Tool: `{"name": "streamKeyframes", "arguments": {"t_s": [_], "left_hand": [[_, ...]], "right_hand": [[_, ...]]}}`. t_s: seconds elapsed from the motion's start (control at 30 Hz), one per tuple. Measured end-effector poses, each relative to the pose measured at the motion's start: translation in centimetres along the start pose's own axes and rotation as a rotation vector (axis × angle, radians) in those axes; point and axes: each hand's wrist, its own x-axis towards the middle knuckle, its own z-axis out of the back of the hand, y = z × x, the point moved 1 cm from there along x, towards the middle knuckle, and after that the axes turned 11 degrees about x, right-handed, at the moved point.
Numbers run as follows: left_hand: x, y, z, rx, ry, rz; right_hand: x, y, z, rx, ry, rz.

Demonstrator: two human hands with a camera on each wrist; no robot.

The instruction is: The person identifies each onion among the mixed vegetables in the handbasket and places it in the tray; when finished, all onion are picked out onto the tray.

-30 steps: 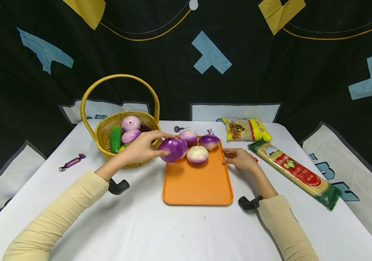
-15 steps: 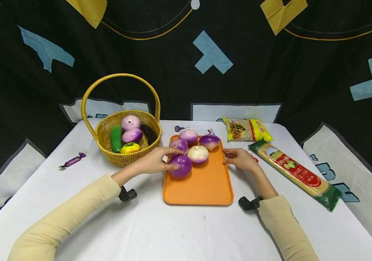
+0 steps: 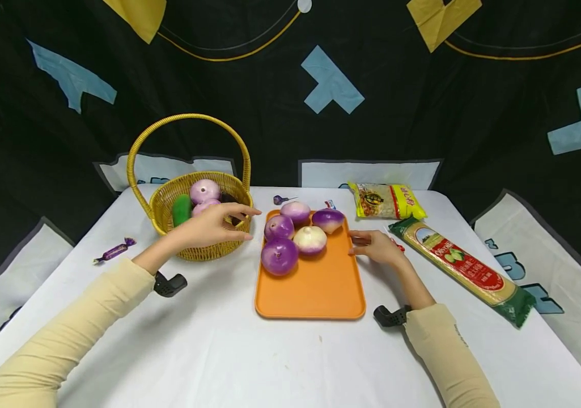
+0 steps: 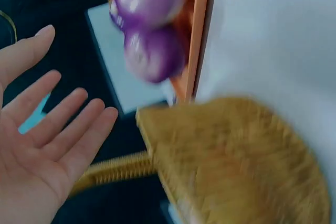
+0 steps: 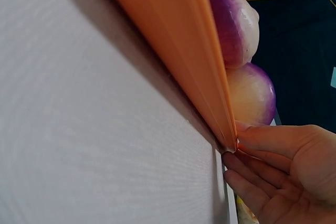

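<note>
Left hand (image 3: 207, 228) held over basket (image 3: 199, 250) rim, fingers spread, nothing gripped. Five onions lie on orange tray (image 3: 310, 294), nearest onion (image 3: 279, 256) just right of fingertips. Right hand (image 3: 378, 247) rests at tray edge, fingers relaxed, touching rim. Tray best kept steadied; basket handle to be avoided. White tablecloth (image 3: 219, 351); dark patterned backdrop (image 3: 270, 102) behind.

Orange tray (image 3: 316, 289) by right hand (image 3: 379, 248); purple-and-white onions (image 3: 280, 256) on it. Yellow wicker basket (image 3: 203, 249) under left hand (image 3: 208, 229), green cucumber (image 3: 181, 209) inside. White tablecloth (image 3: 229, 351); cream sleeves (image 3: 66, 340).
</note>
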Motion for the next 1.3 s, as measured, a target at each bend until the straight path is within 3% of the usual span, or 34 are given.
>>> {"name": "streamKeyframes", "arguments": {"t_s": [0.1,0.3,0.47,0.6,0.7,0.93,1.13,1.3], "left_hand": [[0.0,1.4,1.9,0.089,-0.004,0.024],[0.1,5.4,4.3,0.243,0.016,0.146],[0.6,8.2,5.1,0.321,0.082,0.221],[1.0,9.5,4.9,0.332,0.176,0.272],[1.3,10.0,4.4,0.320,0.230,0.312],[2.0,10.4,3.5,0.317,0.256,0.355],[2.1,10.3,3.2,0.264,0.216,0.344],[1.8,9.6,4.2,0.204,0.142,0.366]], "right_hand": [[0.0,0.0,0.1,0.001,-0.005,0.002],[0.0,0.0,0.0,0.032,0.009,0.018],[0.0,0.1,0.0,0.031,0.006,0.011],[0.0,0.1,-0.1,0.032,0.004,0.008],[0.0,0.0,-0.1,0.031,0.001,0.006],[0.1,-0.2,-0.2,0.053,0.010,0.017],[0.0,-0.1,-0.2,0.057,0.007,0.023],[0.1,-0.1,-0.1,0.038,0.003,0.021]]}}
